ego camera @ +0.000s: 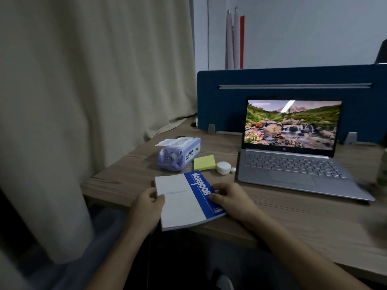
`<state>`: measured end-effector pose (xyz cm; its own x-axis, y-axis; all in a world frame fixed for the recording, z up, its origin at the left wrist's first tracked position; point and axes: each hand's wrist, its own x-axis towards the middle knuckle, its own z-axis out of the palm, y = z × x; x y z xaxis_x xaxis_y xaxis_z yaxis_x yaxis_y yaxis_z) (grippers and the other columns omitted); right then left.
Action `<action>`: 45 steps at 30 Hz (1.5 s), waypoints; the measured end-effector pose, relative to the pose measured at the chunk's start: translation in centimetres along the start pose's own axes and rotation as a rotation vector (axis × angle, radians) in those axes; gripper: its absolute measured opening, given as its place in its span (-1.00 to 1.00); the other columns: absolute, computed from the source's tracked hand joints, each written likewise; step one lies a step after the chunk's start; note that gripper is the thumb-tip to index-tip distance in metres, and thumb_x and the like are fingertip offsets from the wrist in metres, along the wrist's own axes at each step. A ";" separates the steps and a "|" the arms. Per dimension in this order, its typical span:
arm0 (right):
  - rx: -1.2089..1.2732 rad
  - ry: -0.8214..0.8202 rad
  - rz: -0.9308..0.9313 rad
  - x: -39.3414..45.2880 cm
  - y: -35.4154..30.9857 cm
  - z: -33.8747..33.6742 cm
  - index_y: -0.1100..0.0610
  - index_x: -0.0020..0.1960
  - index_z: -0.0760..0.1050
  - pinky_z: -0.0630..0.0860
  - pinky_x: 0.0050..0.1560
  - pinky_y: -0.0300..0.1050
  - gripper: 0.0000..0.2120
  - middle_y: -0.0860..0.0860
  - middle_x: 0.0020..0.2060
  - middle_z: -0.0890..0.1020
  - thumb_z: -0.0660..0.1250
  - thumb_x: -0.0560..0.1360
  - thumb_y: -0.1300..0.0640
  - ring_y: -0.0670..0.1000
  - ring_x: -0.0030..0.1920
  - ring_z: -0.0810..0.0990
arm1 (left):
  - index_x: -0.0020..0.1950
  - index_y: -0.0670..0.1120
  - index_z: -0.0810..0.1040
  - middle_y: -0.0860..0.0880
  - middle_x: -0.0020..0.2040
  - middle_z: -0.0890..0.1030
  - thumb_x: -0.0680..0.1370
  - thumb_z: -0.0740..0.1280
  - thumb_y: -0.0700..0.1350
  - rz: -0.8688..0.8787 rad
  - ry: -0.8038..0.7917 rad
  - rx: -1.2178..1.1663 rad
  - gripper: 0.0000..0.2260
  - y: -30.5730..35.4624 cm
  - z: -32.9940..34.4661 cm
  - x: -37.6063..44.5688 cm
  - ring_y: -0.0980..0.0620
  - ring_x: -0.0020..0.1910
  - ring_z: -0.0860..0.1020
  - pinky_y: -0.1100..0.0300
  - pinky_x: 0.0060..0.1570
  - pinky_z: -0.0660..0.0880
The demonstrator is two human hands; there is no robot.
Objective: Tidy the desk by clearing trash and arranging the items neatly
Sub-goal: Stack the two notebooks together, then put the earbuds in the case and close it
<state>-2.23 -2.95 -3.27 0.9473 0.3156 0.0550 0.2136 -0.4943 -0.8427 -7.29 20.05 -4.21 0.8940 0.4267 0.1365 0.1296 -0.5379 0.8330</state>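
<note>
A white notebook with a blue spine band point(184, 200) lies at the front edge of the wooden desk point(293, 222), its near corner overhanging. My left hand point(146, 208) grips its left edge, thumb on top. My right hand point(230, 198) holds the blue right edge. Behind the notebook sit a purple pack of wet wipes point(178, 153) with its lid flipped up, a yellow pad of sticky notes point(204, 162), and a white earbud case point(223, 167) with a loose earbud point(233, 169) beside it.
An open silver laptop point(293, 166) with a lit screen stands at the right. A blue divider panel point(272, 91) closes the back of the desk. A beige curtain point(83, 91) hangs along the left edge. Something blurred and greenish point(382, 170) shows at the far right.
</note>
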 end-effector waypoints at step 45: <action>-0.417 0.357 -0.187 10.4 6.7 -8.6 0.07 0.04 0.63 0.56 0.05 -0.01 -0.86 -0.03 -0.02 0.68 0.37 0.50 0.16 0.02 0.04 0.58 | 0.43 0.14 0.37 0.10 0.35 0.46 0.46 0.38 0.15 0.610 -0.520 0.457 -0.45 9.5 13.6 13.5 0.07 0.32 0.36 0.14 0.17 0.33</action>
<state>11.07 -9.98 -3.73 0.8910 0.1710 0.4206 0.3921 -0.7570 -0.5227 11.82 10.83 -1.77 0.9288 -0.3460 0.1326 -0.3699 -0.8442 0.3880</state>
